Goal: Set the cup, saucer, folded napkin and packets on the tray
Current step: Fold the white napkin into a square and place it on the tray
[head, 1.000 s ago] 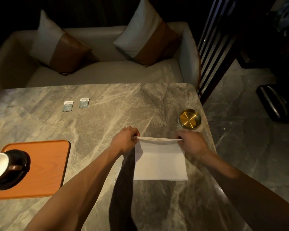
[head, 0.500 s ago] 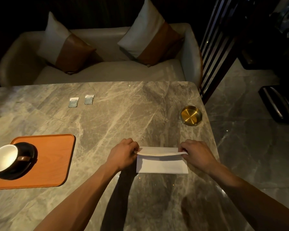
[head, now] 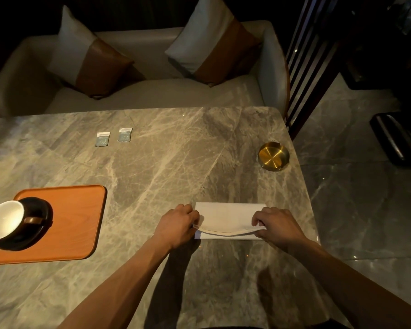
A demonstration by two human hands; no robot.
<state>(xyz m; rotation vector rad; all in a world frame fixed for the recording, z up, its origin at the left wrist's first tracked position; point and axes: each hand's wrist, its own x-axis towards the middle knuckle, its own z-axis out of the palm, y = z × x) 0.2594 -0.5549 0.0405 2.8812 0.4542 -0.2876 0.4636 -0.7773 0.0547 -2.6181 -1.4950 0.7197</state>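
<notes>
Head cam: left hand (head: pixel 176 225) and right hand (head: pixel 277 225) each pinch an end of the white folded cloth napkin (head: pixel 228 214) on the grey marble table (head: pixel 166 162). White-lined dark cup (head: pixel 5 219) on its dark saucer (head: pixel 33 233) sits on the orange wooden tray (head: pixel 78 222) — two small grey packets (head: pixel 102 139) lie well apart.

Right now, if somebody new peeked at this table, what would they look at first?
Probably the two hands, left and right, pinching the ends of a white napkin and folding it near the table's front edge. Next, the bright orange tray on the left, with a white-lined cup on a dark saucer. Then the shiny gold dish at the right edge.
</notes>
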